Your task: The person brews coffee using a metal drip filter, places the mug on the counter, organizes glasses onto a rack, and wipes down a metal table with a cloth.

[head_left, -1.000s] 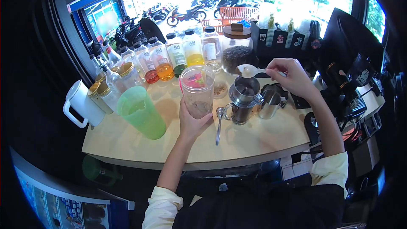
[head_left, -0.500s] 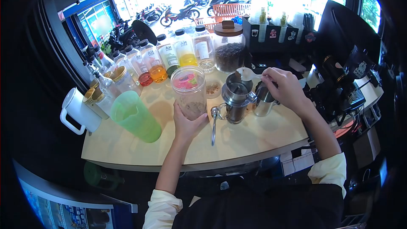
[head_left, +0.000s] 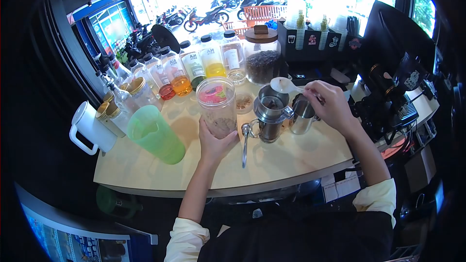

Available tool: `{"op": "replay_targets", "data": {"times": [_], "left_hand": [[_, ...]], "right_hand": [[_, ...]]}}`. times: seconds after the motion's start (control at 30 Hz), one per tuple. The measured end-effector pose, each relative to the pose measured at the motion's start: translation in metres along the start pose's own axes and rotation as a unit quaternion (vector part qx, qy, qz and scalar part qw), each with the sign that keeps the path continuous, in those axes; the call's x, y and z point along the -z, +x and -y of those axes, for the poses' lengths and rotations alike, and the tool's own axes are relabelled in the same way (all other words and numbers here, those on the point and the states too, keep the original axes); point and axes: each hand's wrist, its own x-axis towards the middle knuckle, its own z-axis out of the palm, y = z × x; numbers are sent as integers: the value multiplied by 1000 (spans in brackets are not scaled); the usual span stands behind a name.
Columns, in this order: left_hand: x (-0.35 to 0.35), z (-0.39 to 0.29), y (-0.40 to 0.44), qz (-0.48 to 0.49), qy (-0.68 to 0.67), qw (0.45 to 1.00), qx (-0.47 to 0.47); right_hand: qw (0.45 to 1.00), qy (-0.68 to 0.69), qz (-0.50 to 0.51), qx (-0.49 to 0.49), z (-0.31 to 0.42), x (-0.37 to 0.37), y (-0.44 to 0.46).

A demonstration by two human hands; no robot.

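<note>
My left hand is wrapped round the lower part of a clear plastic jar, which has a pink label and some brown contents low inside. Between the fingers of my right hand is the handle of a white spoon. The spoon's bowl is over the rim of a metal filter, with a little brown residue on it. Dark grounds show inside the filter, which sits on a glass mug. A metal cup stands just right of it, partly behind my right hand.
A green pitcher and a white jug stand at the left. Bottles of coloured liquid and a wooden-lidded jar line the back. A metal spoon lies before the mug, and an open container behind it.
The view has shifted slightly. Brown powder seen on the white spoon half a second ago is mostly gone, and grounds now show in the filter. My left hand keeps hold of the jar.
</note>
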Motion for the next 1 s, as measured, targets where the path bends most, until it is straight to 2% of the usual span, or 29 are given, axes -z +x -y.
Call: {"op": "replay_targets", "data": {"times": [0.03, 0.1, 0.2, 0.33, 0.43, 0.53, 0.6, 0.67, 0.73, 0.83, 0.9, 0.93, 1.0], "left_hand": [[0, 0, 0, -1, 0, 1000, -1], [0, 1, 1, 6, -17, 1000, 2], [-1, 5, 1, 5, -23, 1000, -10], [-1, 5, 0, 3, -31, 999, 6], [0, 6, 0, -5, -18, 1000, -7], [3, 4, -1, -4, 54, 998, -32], [5, 3, -1, 18, 67, 996, -56], [5, 6, -1, 19, 64, 996, -58], [5, 7, -1, 21, 59, 996, -58], [10, 5, 0, 23, 99, 991, -88], [12, 3, 1, 5, 186, 971, -149], [14, 7, 1, 2, 187, 971, -147], [12, 14, 3, 5, 122, 989, -87]], "right_hand": [[1000, 0, 0, 1, -1, 0, -3], [995, -63, 12, 80, -3, -1, -9], [992, -72, -16, 105, -3, 0, -11], [991, -94, 34, 88, -3, -1, -10], [992, -67, -1, 106, 1, -3, 1], [994, -20, -34, 102, 21, -10, 22], [979, -18, -25, 202, 33, -17, 36], [980, -46, 11, 195, 47, -26, 43], [948, -152, 72, 268, 58, -40, 52], [920, -229, 103, 301, 69, -65, 63], [920, -218, 90, 314, 71, -80, 67], [920, -208, 78, 324, 74, -85, 69], [925, -191, 58, 323, 78, -89, 71]]}}
